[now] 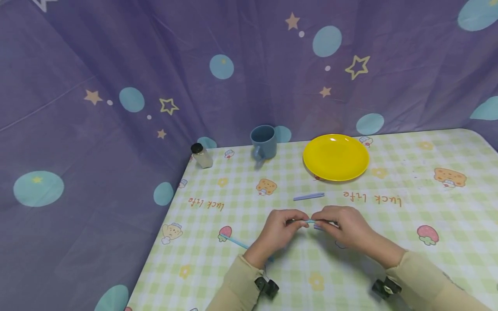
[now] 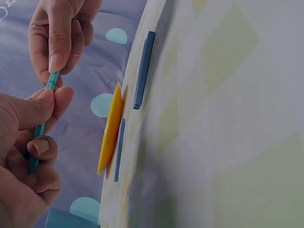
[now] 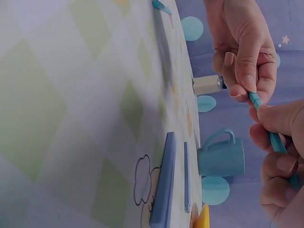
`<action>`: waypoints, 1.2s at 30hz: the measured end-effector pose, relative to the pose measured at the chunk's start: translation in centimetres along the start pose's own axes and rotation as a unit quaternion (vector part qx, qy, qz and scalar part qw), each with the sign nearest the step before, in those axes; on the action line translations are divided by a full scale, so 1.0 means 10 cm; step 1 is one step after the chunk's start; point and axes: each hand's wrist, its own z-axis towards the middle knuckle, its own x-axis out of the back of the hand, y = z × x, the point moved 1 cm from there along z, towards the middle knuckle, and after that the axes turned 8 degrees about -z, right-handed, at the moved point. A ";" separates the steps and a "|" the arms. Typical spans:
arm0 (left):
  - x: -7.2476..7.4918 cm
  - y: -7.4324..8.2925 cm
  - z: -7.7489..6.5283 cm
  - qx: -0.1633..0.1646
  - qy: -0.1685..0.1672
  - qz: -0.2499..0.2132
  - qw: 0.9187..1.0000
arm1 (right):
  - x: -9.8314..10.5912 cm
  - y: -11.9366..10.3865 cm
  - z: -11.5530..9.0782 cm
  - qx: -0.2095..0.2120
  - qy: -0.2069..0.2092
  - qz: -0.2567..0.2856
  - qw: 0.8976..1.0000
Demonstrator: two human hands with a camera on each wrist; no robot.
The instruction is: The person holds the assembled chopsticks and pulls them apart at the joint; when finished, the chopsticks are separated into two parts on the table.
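Over the middle of the table, my left hand (image 1: 279, 229) pinches one end of a slim teal stick (image 1: 310, 221). My right hand (image 1: 345, 223) pinches the other end, fingertips close to those of the left. A joint line crosses the teal stick (image 2: 51, 84) between the two hands; much of its length is hidden in the fingers. Below the right fingertips lies a blue-purple stick piece (image 3: 164, 183), partly covered in the head view. Farther back are slim blue-purple sticks (image 1: 308, 197) side by side. Another teal stick (image 1: 234, 241) rests at the left, partly behind my left wrist.
A yellow plate (image 1: 336, 157) lies toward the back of the table, with a blue mug (image 1: 264, 142) to its left. At the back left corner stands a small jar (image 1: 202, 156) with a black lid. A purple patterned curtain (image 1: 249, 99) hangs behind the checked tablecloth (image 1: 389, 268).
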 end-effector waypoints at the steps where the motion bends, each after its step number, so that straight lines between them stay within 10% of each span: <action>1: 0.00 0.00 0.00 0.000 0.001 -0.002 1.000 | 0.01 0.00 0.00 -0.002 -0.005 -0.002 1.000; 10: 0.06 -0.06 0.04 0.009 0.016 -0.003 1.000 | 0.15 0.08 0.00 -0.035 -0.027 -0.043 0.998; 20: 0.14 -0.21 0.20 0.041 -0.047 0.002 0.998 | 0.21 0.26 -0.07 -0.102 -0.124 -0.013 0.987; 36: -0.02 -0.33 0.57 0.119 0.056 0.107 0.986 | 0.03 0.36 -0.12 -0.126 -0.078 -0.060 0.987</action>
